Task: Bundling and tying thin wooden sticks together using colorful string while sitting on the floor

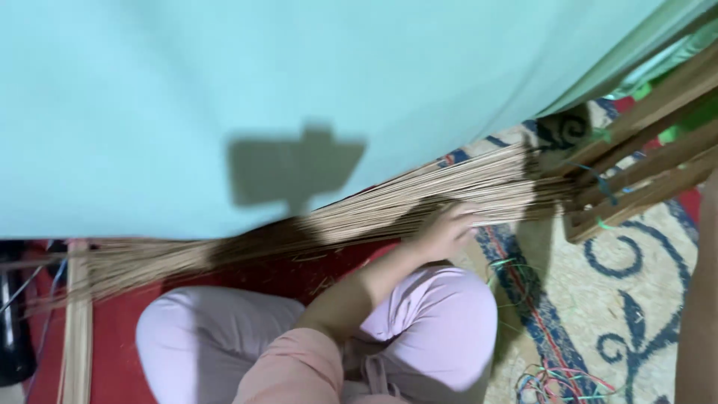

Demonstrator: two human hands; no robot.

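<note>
The left hand (446, 230) reaches forward with fingers curled onto a long bundle of thin tan sticks (359, 213), which lies slanting across the red mat (120, 329) by the pale green wall (224, 90). The right hand shows only as a forearm at the right edge, so its grip cannot be told. The sticks' far end meets a wooden frame (643, 150). Loose coloured threads (561, 378) lie on the patterned rug (643, 299).

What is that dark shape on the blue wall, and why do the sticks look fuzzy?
Head view: the dark shape is a shadow cast on the pale blue wall; the bundle of thin sticks is smeared by motion blur, worst at its left end; the hand on it is soft too; the patterned rug is a little sharper.
</note>
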